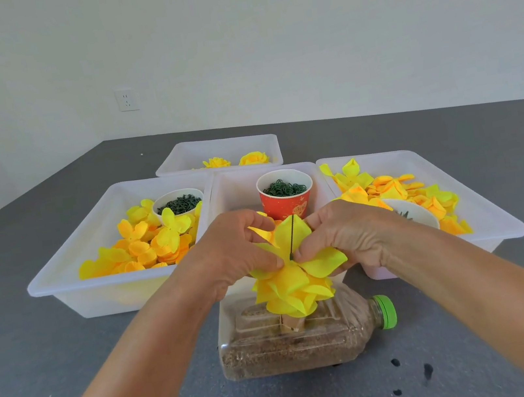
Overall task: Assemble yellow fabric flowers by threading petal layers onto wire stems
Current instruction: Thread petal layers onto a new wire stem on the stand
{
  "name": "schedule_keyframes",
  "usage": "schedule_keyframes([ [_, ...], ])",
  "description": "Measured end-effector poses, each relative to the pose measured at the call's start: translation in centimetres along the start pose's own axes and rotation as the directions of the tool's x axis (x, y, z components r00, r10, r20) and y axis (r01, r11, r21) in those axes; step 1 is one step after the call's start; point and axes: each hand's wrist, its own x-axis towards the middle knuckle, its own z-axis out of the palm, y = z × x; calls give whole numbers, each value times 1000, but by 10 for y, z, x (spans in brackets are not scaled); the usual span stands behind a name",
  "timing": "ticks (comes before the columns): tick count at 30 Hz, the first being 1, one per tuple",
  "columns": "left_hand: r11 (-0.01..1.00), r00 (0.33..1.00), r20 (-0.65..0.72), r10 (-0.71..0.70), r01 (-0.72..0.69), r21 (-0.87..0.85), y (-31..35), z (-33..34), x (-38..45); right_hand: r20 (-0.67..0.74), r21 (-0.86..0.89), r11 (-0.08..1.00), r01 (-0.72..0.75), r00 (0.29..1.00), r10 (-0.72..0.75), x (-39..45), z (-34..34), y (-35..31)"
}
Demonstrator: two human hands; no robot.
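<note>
Pressing a petal layer down the wire stem

Both hands pinch the top petal layer: the left hand and right hand grasp it either side of the dark wire stem, which stands from a sand-filled bottle lying on the table. Several layers are already stacked beneath, so this flower looks well along. Two finished flowers lie in the far tray; the side trays' loose petals suggest plenty more remain.
</note>
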Motion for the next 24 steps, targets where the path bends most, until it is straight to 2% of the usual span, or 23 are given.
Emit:
schedule_keyframes([
  [11, 995, 999, 17, -46, 45, 86, 3, 2, 0, -57, -122, 992, -5, 998, -2, -5, 3, -2],
  [13, 990, 999, 3, -34, 33, 135, 4, 3, -1, -81, -151, 989, -1, 997, -11, -6, 4, -2],
  [15, 967, 999, -35, 41, -31, 254, 5, 4, -3, -111, -186, 982, 13, 993, -35, -7, 5, -1],
  [19, 863, 962, -58, 268, -213, 458, 5, 6, -8, -216, -344, 922, 176, 941, -260, -7, 6, 9],
  [22, 844, 945, -66, 319, -252, 474, 1, 6, -9, -263, -418, 849, 324, 851, -454, -8, 12, 16],
  [24, 869, 952, -63, 299, -245, 429, -2, 6, -11, -233, -381, 846, 373, 847, -478, -8, 15, 20],
])
